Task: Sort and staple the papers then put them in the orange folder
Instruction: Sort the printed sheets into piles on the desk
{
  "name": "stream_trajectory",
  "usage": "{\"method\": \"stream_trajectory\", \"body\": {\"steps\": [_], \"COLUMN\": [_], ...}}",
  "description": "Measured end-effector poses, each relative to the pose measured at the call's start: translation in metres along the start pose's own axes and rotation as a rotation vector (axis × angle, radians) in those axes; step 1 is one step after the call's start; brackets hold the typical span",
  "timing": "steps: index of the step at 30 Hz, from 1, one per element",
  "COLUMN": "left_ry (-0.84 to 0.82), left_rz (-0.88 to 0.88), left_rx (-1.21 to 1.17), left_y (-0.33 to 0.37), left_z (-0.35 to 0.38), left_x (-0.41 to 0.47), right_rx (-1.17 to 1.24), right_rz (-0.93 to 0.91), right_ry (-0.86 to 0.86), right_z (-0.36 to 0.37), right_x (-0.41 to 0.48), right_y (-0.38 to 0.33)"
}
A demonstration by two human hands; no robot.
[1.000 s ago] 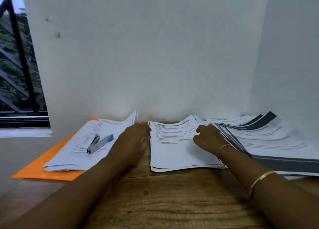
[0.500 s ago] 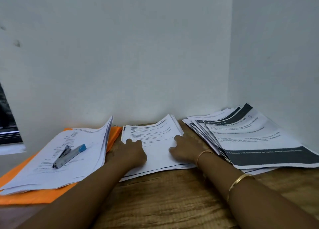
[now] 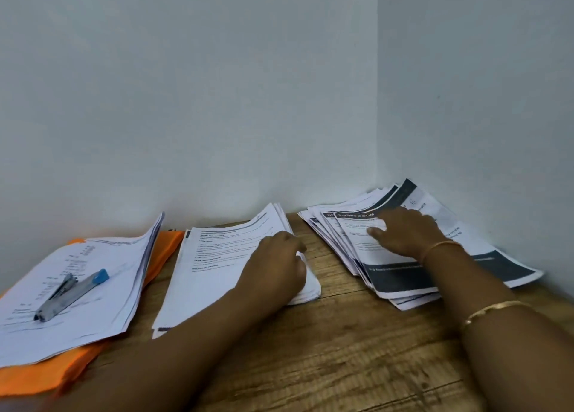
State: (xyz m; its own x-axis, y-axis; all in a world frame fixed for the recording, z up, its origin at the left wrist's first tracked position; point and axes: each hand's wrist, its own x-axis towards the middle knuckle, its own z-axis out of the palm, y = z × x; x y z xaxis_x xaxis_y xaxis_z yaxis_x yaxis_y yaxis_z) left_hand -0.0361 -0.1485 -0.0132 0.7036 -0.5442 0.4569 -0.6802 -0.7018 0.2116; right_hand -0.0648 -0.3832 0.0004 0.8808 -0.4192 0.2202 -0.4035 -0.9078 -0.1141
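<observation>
Onto the right pile right hand has moved, fingers spread; left hand grips middle stack.

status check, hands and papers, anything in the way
Left hand grips right edge of middle stack. Right hand flat on right stack. Stapler lies on left stack, over orange folder. Nothing in the way.

The orange folder lies mostly hidden under the left paper stack.
</observation>
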Motion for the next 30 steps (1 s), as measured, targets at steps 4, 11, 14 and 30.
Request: {"method": "stream_trajectory", "body": {"steps": [4,11,14,30], "left_ry": [-0.128,-0.277,-0.235,-0.248], "left_rz": [-0.061,-0.284,-0.256,0.000], "left_rx": [-0.150,-0.253,-0.295,0.053], "left_y": [0.034,0.070,0.076,0.085], "left_z": [0.017,0.042,0.042,0.053], "left_x": [0.018,0.051,0.056,0.042], "right_rx": [-0.033,0.020,0.038,0.201], "right_rz": [0.074,0.173,0.097,0.055], "right_ry": [-0.046,-0.300,-0.343,-0.281], "right_z": [0.003,0.011,0.014,0.017], "right_x": [0.000,-0.004,-0.004,0.004], "right_y": [0.030,0.033,0.025,0.014]}}
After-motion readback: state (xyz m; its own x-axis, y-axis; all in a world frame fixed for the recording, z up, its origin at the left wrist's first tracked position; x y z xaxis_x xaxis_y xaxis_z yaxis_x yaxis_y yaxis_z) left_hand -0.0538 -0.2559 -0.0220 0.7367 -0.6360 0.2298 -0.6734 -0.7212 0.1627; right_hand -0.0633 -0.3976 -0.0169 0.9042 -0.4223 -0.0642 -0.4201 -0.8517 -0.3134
